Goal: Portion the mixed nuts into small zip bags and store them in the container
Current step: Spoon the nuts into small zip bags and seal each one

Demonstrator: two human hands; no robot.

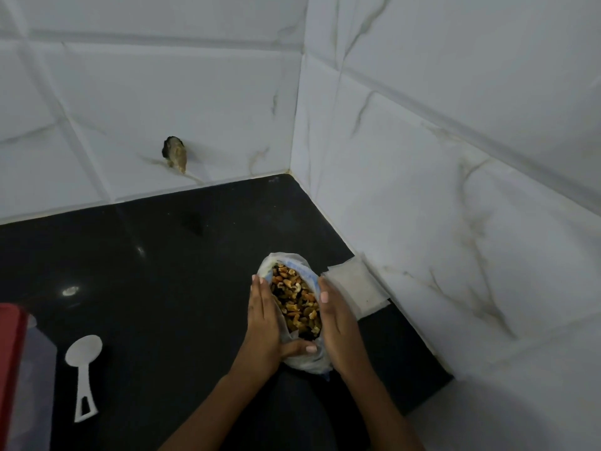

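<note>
Nearest, two bare forearms reach up from the bottom edge toward a clear plastic bag [304,361] that stands open on the black tabletop [156,255]. The left hand [264,327] lies flat against the bag's left side, fingers straight and together, with its thumb hooked across the near end of the bag. The right hand [338,323] presses against the right side in the same way, fingers together, so the two palms cup the bag between them and keep its mouth wide. Inside sit the mixed nuts [297,301], a heap of pale cashews, brown almonds and dark and golden raisins that fills the bag nearly to its rim. Just beside the right hand, toward the wall, a flat stack of small zip bags [357,284] lies on the tabletop, its far corner touching the tiles. Well apart to the left, a white plastic spoon [84,372] lies bowl away from the viewer, and at the left edge stands a translucent container [35,385] with a red lid [11,353], cut off by the frame. Farther back, white marbled wall tiles [422,141] meet in a corner, and a rough dark hole [175,154] breaks the left wall just above the tabletop.
</note>
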